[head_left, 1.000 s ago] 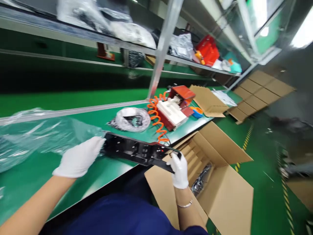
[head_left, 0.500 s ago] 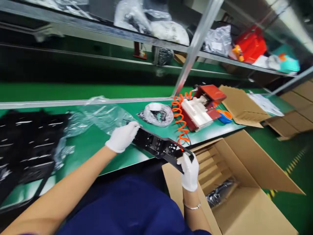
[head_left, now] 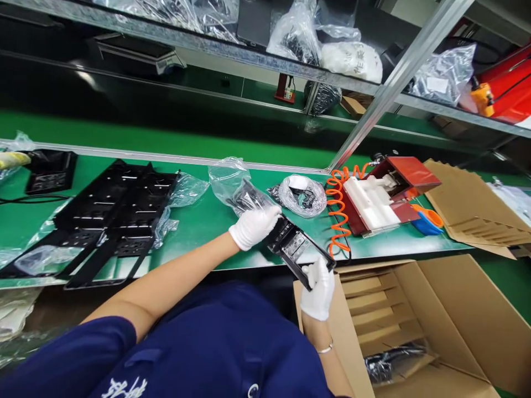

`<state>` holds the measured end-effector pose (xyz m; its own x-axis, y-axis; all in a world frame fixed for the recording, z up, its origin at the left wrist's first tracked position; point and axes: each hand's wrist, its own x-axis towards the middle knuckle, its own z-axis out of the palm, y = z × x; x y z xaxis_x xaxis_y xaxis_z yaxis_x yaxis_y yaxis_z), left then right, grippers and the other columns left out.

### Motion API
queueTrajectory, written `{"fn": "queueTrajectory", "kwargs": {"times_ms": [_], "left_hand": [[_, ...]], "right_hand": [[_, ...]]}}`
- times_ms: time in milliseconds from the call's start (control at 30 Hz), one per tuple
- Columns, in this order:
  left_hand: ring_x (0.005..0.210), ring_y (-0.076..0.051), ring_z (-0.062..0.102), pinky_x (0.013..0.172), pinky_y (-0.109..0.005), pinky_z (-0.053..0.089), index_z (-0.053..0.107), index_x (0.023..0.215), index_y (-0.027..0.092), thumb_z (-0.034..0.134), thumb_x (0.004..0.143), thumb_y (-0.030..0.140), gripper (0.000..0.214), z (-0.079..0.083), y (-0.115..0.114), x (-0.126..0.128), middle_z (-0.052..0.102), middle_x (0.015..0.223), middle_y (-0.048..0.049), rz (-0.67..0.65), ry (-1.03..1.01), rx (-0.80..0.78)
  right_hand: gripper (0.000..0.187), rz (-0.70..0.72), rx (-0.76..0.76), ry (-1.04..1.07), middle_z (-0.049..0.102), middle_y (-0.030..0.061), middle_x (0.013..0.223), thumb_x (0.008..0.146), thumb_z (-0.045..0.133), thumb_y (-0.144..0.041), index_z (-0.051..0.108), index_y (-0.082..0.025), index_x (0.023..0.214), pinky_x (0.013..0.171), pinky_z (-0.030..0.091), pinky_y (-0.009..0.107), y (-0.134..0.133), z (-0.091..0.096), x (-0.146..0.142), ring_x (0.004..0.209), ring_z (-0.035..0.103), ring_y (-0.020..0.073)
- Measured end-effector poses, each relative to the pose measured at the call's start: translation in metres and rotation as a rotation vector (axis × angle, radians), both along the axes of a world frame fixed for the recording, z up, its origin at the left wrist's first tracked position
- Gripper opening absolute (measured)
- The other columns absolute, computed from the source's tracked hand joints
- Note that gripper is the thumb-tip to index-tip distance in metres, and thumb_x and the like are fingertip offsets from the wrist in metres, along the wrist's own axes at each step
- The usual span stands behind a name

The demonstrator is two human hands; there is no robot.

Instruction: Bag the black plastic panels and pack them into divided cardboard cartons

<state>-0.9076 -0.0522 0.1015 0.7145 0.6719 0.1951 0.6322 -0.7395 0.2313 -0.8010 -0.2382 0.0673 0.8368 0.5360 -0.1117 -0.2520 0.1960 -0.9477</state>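
- The black plastic bracket (head_left: 296,247) now lies partly inside the clear plastic bag (head_left: 232,185); half a second ago only its far tip met the bag's mouth, so the far end has gone in since then.
- The left hand (head_left: 254,225), in a white glove, has moved up the bracket with the bag, fingers curled over the top where plastic meets film.
- The right hand (head_left: 318,287), also gloved, still pinches the near end, which overhangs the edge of the green bench (head_left: 199,221) above the open cardboard box (head_left: 435,326).
- Judging by this, the bagging looks about half done; the near end is still bare.
- To the left, a stack of black frames (head_left: 112,215) has come into view; the coiled orange hose (head_left: 338,210) and the red-and-white fixture (head_left: 381,193) stay put on the right.
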Motion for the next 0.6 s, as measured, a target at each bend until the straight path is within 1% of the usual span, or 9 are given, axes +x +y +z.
{"fn": "queueTrajectory", "kwargs": {"times_ms": [67,133,200,267,333,400,467,533,600], "left_hand": [[0.081,-0.025,0.073,0.068,-0.029,0.049,0.064,0.121,0.018,0.039,0.101,0.029,0.033,-0.002,-0.004,-0.001,0.076,0.089,-0.0121,-0.075,0.046,-0.008],[0.078,-0.026,0.073,0.066,-0.03,0.049,0.066,0.119,0.019,0.038,0.101,0.028,0.034,0.001,-0.006,0.0,0.075,0.084,-0.0117,-0.086,0.054,-0.006],[0.081,-0.026,0.074,0.067,-0.031,0.05,0.066,0.119,0.018,0.037,0.102,0.028,0.035,0.009,-0.007,0.003,0.076,0.089,-0.0131,-0.052,0.008,0.019],[0.083,-0.026,0.074,0.069,-0.031,0.051,0.065,0.119,0.018,0.039,0.101,0.029,0.034,0.015,-0.011,0.008,0.075,0.09,-0.0133,-0.073,-0.04,0.047],[0.079,-0.023,0.073,0.067,-0.029,0.051,0.065,0.115,0.019,0.042,0.1,0.029,0.03,0.016,-0.02,0.011,0.074,0.083,-0.0107,-0.202,-0.061,0.051],[0.072,-0.021,0.072,0.063,-0.027,0.051,0.066,0.108,0.019,0.044,0.098,0.028,0.024,0.009,-0.031,0.011,0.072,0.075,-0.0076,-0.376,-0.07,0.03],[0.069,-0.02,0.071,0.059,-0.026,0.05,0.065,0.102,0.02,0.045,0.098,0.026,0.022,0.001,-0.038,0.009,0.071,0.073,-0.0061,-0.474,-0.083,0.004],[0.07,-0.02,0.072,0.059,-0.026,0.05,0.065,0.105,0.019,0.045,0.098,0.025,0.022,-0.001,-0.036,0.009,0.073,0.077,-0.0063,-0.452,-0.1,-0.005],[0.074,-0.021,0.073,0.061,-0.027,0.051,0.064,0.112,0.018,0.044,0.098,0.023,0.025,0.003,-0.029,0.01,0.075,0.082,-0.0081,-0.344,-0.124,0.007]], "right_hand": [[0.048,-0.035,0.014,0.06,0.021,-0.0134,0.051,0.087,0.062,-0.052,0.027,-0.025,0.07,0.053,0.043,0.025,0.004,0.0,-0.003,0.044,0.023,0.0076],[0.044,-0.058,0.007,0.042,0.027,-0.0137,0.05,0.085,0.065,-0.05,0.032,-0.025,0.071,0.053,0.041,0.024,0.007,-0.003,-0.008,0.044,0.025,0.0075],[0.039,-0.073,-0.019,-0.029,0.042,-0.0117,0.054,0.08,0.071,-0.048,0.04,-0.024,0.077,0.059,0.043,0.026,0.01,-0.007,-0.015,0.05,0.038,0.0087],[0.038,-0.066,-0.035,-0.067,0.052,-0.0086,0.062,0.077,0.074,-0.048,0.044,-0.024,0.083,0.065,0.046,0.028,0.016,-0.009,-0.019,0.058,0.049,0.011],[0.038,-0.05,-0.002,-0.013,0.047,-0.0094,0.062,0.078,0.072,-0.048,0.042,-0.025,0.083,0.066,0.047,0.03,0.025,-0.005,-0.021,0.056,0.047,0.0113],[0.038,-0.027,0.054,0.068,0.036,-0.0116,0.058,0.081,0.068,-0.048,0.037,-0.026,0.081,0.063,0.047,0.029,0.035,0.002,-0.022,0.051,0.038,0.0099],[0.037,0.004,0.097,0.115,0.032,-0.012,0.058,0.083,0.066,-0.047,0.036,-0.026,0.081,0.059,0.044,0.026,0.043,0.008,-0.027,0.05,0.034,0.0094],[0.036,0.043,0.104,0.137,0.033,-0.0117,0.059,0.083,0.066,-0.047,0.037,-0.026,0.083,0.059,0.042,0.025,0.048,0.007,-0.035,0.052,0.036,0.0092],[0.036,0.08,0.075,0.107,0.037,-0.0112,0.061,0.08,0.068,-0.045,0.038,-0.025,0.084,0.062,0.044,0.025,0.05,0.002,-0.044,0.055,0.04,0.0091]]}}
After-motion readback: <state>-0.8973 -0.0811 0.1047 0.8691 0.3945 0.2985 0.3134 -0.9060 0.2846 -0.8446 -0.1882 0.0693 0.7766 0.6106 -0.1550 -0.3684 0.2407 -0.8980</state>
